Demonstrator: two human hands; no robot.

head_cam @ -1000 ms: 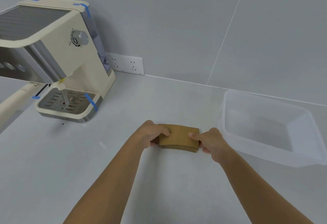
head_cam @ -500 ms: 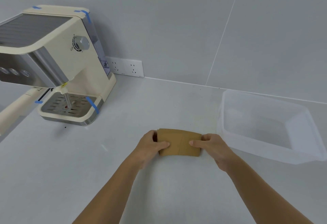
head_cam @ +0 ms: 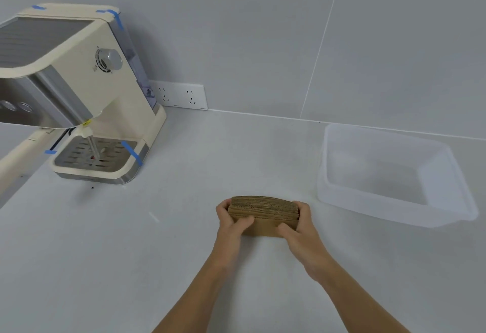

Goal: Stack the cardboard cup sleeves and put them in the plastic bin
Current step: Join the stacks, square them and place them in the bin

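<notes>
a: cardboard first. what have your hands got?

b: your left hand (head_cam: 231,221) and right hand (head_cam: 299,227) are both clamped on the stack of cardboard cup sleeves (head_cam: 264,215), one at each end, thumbs on the near brown face and fingers wrapped behind. the stack stands on edge, so you look down on the layered corrugated edges along its top.

a: where is it sitting?

b: low over the white counter (head_cam: 184,227), in front of you. whether its bottom edge touches the surface, you can't tell from here. the plastic bin (head_cam: 342,196) is off to your right, apart from the stack, clear-walled, with none of the sleeves in it.

a: any print on the sleeves?

b: none shows; the near face is plain brown.

a: and farther out?

b: the cream coffee machine (head_cam: 86,82) stands at your far left with a steel drip tray (head_cam: 89,153), a silver dial (head_cam: 111,57) and strips of blue tape (head_cam: 131,152) on its corners. small markings sit by the dial and a yellow tag by the spout, both too small to read. a white wall socket (head_cam: 181,96) is set in the grey tiles just behind it, with no legible lettering.
</notes>
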